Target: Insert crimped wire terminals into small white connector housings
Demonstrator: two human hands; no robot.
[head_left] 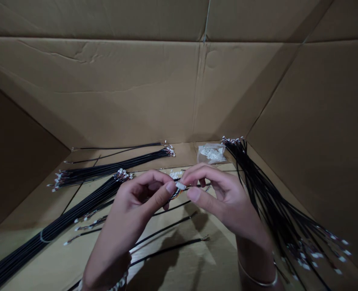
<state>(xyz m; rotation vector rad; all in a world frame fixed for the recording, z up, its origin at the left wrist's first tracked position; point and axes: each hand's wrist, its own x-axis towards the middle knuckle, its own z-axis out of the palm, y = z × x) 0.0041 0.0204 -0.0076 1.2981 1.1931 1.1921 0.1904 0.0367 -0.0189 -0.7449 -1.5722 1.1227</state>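
Both my hands meet in the middle of a cardboard-walled work surface. My left hand (pixel 142 198) pinches the coloured wire ends of a thin black cable. My right hand (pixel 218 194) pinches a small white connector (pixel 180 185) at those wire ends, thumb below and fingers above. Thumb tips of both hands nearly touch around the connector. A thin bracelet sits on my right wrist.
A tied bundle of black cables (pixel 60 220) lies at left, a second bundle (pixel 112 167) behind it. A fanned pile of black cables (pixel 275 206) with white plugs lies right. A clear bag of white connectors (pixel 211 152) sits at the back. Loose cables (pixel 166 228) lie under my hands. Cardboard walls (pixel 136 89) surround.
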